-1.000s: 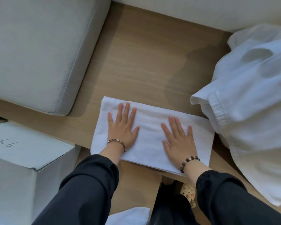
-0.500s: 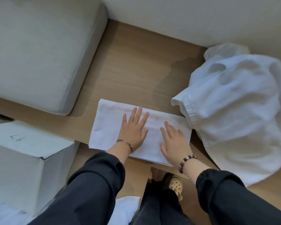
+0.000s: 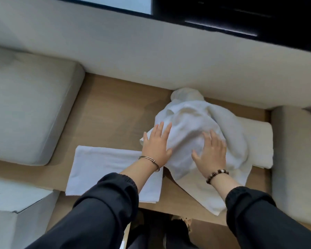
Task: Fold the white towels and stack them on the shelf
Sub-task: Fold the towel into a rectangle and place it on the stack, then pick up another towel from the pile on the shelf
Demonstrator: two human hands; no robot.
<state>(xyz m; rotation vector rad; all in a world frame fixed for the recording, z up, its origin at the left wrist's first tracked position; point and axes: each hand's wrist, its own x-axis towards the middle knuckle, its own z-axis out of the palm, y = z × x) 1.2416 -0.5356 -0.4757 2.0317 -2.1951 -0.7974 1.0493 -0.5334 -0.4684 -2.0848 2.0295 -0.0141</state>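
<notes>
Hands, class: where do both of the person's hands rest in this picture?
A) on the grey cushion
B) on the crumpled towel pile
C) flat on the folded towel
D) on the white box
B: the left hand and right hand both lie with straight fingers on the crumpled pile, which sits to the right of the folded towel.

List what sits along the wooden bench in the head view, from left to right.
grey cushion → folded white towel → heap of unfolded white towels → second grey cushion
</notes>
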